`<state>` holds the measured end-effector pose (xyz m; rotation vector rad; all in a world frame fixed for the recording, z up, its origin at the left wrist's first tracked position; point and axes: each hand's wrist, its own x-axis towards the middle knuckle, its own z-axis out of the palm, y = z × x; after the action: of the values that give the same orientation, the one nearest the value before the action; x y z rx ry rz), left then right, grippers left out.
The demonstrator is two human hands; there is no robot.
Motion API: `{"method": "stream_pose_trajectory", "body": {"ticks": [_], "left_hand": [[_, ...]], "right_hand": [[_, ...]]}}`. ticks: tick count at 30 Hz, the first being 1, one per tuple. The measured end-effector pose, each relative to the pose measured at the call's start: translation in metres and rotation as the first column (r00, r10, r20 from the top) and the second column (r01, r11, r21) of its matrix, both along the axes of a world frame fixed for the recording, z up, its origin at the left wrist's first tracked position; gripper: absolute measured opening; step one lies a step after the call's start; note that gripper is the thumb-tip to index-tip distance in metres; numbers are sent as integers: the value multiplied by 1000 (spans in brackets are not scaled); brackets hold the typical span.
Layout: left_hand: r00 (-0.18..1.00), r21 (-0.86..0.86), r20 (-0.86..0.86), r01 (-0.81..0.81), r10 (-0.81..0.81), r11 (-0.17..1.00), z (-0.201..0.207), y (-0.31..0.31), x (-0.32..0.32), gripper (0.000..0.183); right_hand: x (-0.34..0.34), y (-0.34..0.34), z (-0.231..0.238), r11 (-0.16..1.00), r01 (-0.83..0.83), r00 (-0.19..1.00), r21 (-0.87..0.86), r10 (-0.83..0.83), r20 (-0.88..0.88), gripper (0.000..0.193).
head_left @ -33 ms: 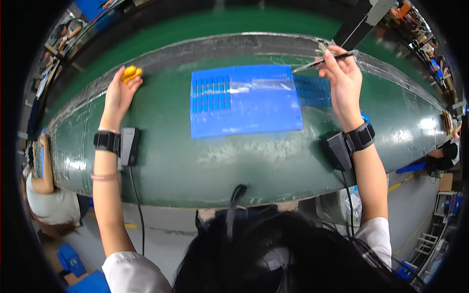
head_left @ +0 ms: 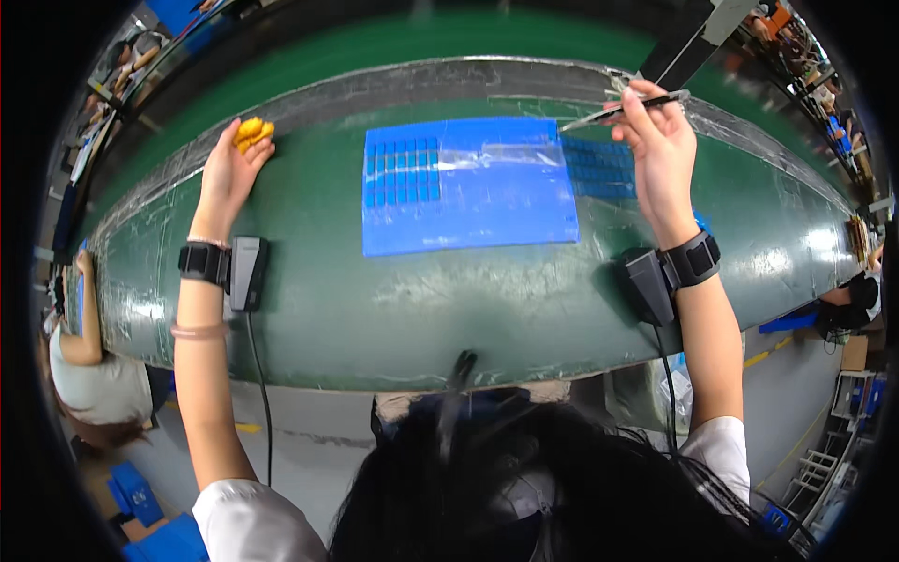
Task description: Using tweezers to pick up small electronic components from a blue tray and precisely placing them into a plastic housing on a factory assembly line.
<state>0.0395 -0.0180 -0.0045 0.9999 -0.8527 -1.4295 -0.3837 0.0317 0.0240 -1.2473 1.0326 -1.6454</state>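
Note:
My left hand (head_left: 225, 183) is raised over the left part of the green table, its fingers curled around a small lumpy yellow thing (head_left: 251, 134) whose kind I cannot make out. Over on the right, my right hand (head_left: 665, 155) grips a pair of tweezers (head_left: 599, 116) with a dark handle and slim pale tips. The tips point left, at the upper right corner of a flat blue board (head_left: 506, 215). Rows of small dark blue squares (head_left: 403, 171) cover the board's left part. Another dark blue gridded piece (head_left: 599, 169) lies beside the board, partly behind my right hand.
The worktable (head_left: 449, 309) has a taped far edge, with a green surface beyond it. Two black boxes (head_left: 248, 273) with cables sit beside my wrists. A dark post (head_left: 698, 47) rises at the back right. Another person (head_left: 98, 370) sits at the left.
The board and table sit slightly higher in the picture. Both hands keep their holds, and the tweezers' tips stay near the board's upper right corner.

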Motion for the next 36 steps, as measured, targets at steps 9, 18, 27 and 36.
{"method": "stream_pose_trajectory", "body": {"ticks": [9,18,27,36], "left_hand": [[984,-21,177,17,-13,1000,15,22,-42,27],[987,-94,152,71,-56,993,26,65,-67,27],[977,-67,203,80,-65,995,20,70,-63,27],[955,-137,260,183,-143,973,21,63,-59,30]], "right_hand": [[21,16,15,997,-25,1000,-71,26,12,13],[25,20,16,958,-197,980,-209,197,-21,21],[15,18,6,965,-182,982,-186,187,6,21],[8,13,-3,994,-95,993,-62,90,-80,24]]}}
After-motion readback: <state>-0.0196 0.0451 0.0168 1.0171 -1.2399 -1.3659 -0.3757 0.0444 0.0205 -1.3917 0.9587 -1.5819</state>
